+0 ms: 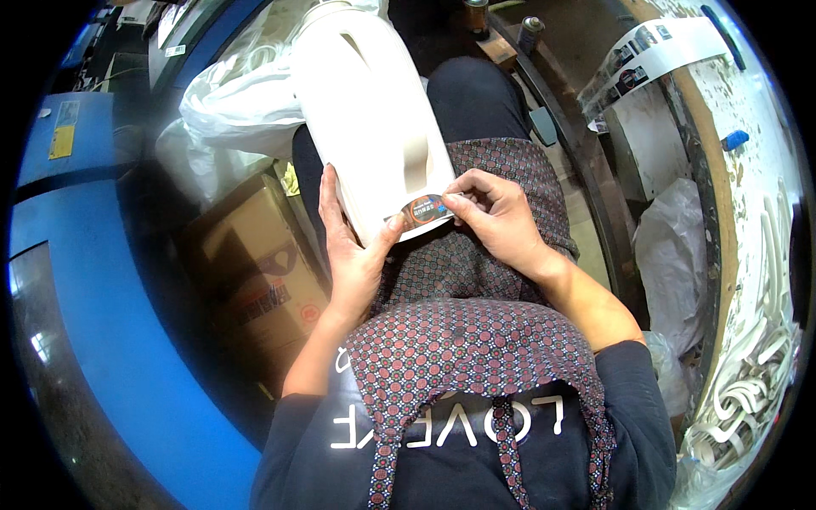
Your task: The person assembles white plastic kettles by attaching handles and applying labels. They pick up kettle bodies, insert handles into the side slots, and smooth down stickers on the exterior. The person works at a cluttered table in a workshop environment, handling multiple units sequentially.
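A long white plastic jug-like container point(365, 110) lies across my lap on the patterned apron point(476, 323), its narrower round end pointing away from me. My left hand point(350, 259) grips the side of its near end, with the thumb resting by a dark printed sticker point(416, 214). The sticker lies along the container's near edge. On its right end, the thumb and fingers of my right hand point(501, 217) are pinched together. How firmly the sticker is stuck down I cannot tell.
To the left stand a blue machine point(110, 255) and a cardboard box point(255, 272), with white plastic bags point(234, 110) beyond. On the right bench are a strip of labels point(654, 53), a small blue object point(735, 140) and white plastic strips point(748, 399). A can point(531, 32) stands farther off.
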Action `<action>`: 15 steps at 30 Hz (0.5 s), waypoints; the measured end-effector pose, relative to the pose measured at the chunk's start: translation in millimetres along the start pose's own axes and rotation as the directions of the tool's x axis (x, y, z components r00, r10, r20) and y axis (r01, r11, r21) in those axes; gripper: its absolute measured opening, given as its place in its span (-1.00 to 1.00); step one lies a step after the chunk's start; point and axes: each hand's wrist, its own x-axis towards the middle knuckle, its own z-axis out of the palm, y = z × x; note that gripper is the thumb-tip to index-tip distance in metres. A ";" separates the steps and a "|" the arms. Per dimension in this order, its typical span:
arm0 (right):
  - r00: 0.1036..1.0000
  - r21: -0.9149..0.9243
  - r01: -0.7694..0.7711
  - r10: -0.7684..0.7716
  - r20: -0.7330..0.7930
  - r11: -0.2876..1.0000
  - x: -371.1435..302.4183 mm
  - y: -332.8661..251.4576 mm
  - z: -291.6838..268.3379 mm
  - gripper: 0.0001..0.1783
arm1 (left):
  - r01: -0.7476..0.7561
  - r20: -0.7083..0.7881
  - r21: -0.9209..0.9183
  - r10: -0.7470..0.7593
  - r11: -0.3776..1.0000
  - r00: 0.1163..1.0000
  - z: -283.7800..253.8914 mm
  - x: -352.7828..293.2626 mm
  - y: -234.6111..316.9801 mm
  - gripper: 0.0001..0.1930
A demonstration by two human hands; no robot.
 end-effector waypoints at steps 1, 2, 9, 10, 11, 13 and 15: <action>0.999 -0.108 0.039 -0.042 -0.023 0.993 -0.7 -0.4 1.0 -0.89 | 0.012 0.000 -0.034 -0.012 0.999 1.000 0.7 -0.4 0.2 0.04; 0.973 -0.266 0.209 -0.228 -0.040 0.941 -0.7 0.1 2.0 -0.90 | 0.025 0.002 -0.068 -0.025 0.997 1.000 1.2 -1.3 1.2 0.04; 0.875 -0.675 0.346 -0.485 -0.020 0.652 -2.0 5.5 2.2 -0.60 | 0.053 0.017 -0.102 -0.051 0.993 0.999 -5.1 -5.2 2.2 0.02; 0.850 -0.525 0.396 -0.518 -0.101 0.753 -0.4 -0.6 2.0 -0.54 | 0.047 0.039 -0.099 -0.043 0.994 0.998 -1.4 -3.6 10.9 0.00; 0.829 -0.263 0.453 -0.511 -0.227 0.852 0.6 -4.9 10.6 -0.49 | -0.024 0.047 0.029 0.023 0.999 0.999 -6.4 -2.7 2.2 -0.03; 0.794 -0.353 0.507 -0.585 -0.165 0.787 15.0 -3.0 20.5 -0.09 | -0.076 0.051 0.100 0.071 0.992 0.996 1.0 -5.4 4.9 -0.08; 0.880 -0.435 0.386 -0.466 -0.092 0.814 52.5 32.8 45.3 0.14 | -0.127 0.064 0.099 0.121 0.987 0.991 1.2 -3.7 -0.9 -0.15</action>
